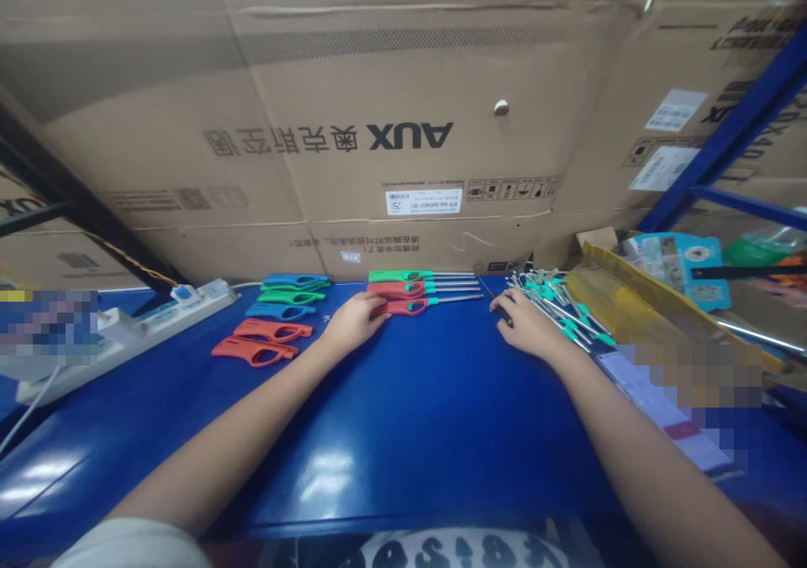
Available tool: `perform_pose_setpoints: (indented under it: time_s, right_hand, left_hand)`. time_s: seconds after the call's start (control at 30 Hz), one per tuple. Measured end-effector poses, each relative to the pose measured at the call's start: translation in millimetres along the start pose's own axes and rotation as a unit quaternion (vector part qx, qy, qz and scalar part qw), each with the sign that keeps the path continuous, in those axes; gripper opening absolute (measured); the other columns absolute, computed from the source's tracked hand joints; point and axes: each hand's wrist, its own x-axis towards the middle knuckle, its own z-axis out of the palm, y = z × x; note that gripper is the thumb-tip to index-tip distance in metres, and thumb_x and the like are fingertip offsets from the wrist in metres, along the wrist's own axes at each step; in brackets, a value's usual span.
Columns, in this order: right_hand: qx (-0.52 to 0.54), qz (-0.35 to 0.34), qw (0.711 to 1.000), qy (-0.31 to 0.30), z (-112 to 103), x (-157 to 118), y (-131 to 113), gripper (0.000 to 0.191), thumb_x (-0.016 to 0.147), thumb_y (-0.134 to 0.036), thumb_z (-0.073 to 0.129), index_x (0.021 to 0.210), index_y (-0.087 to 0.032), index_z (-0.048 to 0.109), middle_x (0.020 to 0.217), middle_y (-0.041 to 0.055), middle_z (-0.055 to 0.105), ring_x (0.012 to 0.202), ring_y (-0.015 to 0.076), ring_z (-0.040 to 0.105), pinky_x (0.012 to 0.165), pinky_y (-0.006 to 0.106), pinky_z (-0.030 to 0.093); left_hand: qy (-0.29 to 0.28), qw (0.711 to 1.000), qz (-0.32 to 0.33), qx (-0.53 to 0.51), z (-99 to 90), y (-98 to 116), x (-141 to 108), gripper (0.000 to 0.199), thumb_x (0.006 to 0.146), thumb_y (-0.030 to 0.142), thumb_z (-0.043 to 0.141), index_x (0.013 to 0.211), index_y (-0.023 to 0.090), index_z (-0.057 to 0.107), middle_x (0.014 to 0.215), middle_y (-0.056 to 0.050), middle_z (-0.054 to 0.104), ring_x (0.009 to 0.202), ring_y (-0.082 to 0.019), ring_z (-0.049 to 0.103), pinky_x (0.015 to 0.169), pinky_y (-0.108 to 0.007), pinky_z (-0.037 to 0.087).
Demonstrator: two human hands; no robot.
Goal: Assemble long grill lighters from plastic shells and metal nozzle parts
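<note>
on the left of the table, empty handle shells are still waiting. left hand lies relaxed, fingers resting on a red lighter beside the finished lighters. right hand sits at the metal rod pile, can't tell if it's gripping anything. lots of rods left.
</note>
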Motion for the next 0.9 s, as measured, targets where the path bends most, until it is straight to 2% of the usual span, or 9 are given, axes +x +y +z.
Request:
perform_pose_setpoints:
  time_s: [0.13, 0.43, 0.67, 0.9]
  right_hand:
    - [-0.004, -0.001, 1.000, 0.001, 1, 0, 0, 0.028, 0.085, -0.015, 0.052, 0.109, -0.019, 0.065, 0.120, 0.0125, 0.057, 0.100, 0.0261, 0.062, 0.087, 0.039, 0.052]
    - [-0.005, 0.004, 1.000, -0.001, 2, 0, 0, 0.029, 0.086, -0.016, 0.051, 0.111, -0.019, 0.064, 0.118, 0.0125, 0.058, 0.092, 0.0244, 0.062, 0.089, 0.040, 0.051]
    - [0.001, -0.001, 1.000, -0.004, 5, 2, 2, 0.028, 0.086, -0.017, 0.052, 0.112, -0.019, 0.064, 0.119, 0.0125, 0.059, 0.105, 0.0276, 0.061, 0.093, 0.041, 0.051]
    - [0.004, -0.009, 1.000, -0.002, 6, 2, 4, 0.028, 0.087, -0.018, 0.052, 0.113, -0.020, 0.063, 0.120, 0.0128, 0.059, 0.109, 0.0281, 0.060, 0.093, 0.042, 0.051]
  left_hand:
    - [-0.001, 1.000, -0.003, 0.010, 0.1, 1, 0, 0.022, 0.093, 0.027, 0.062, 0.108, 0.016, 0.073, 0.111, -0.011, 0.074, 0.103, -0.027, 0.068, 0.090, -0.036, 0.055]
    - [-0.009, 0.998, -0.014, 0.055, -4.5, 8, 1, 0.020, 0.091, 0.026, 0.062, 0.106, 0.021, 0.073, 0.113, -0.008, 0.074, 0.104, -0.025, 0.067, 0.086, -0.032, 0.054]
    - [0.008, 0.994, -0.036, 0.101, -6.0, 13, -4, 0.018, 0.091, 0.032, 0.061, 0.099, 0.022, 0.075, 0.107, -0.007, 0.075, 0.099, -0.025, 0.065, 0.079, -0.032, 0.053]
    - [0.020, 0.992, -0.041, 0.118, -5.5, 13, -4, 0.017, 0.093, 0.034, 0.061, 0.096, 0.024, 0.075, 0.107, -0.006, 0.076, 0.103, -0.026, 0.064, 0.080, -0.032, 0.052]
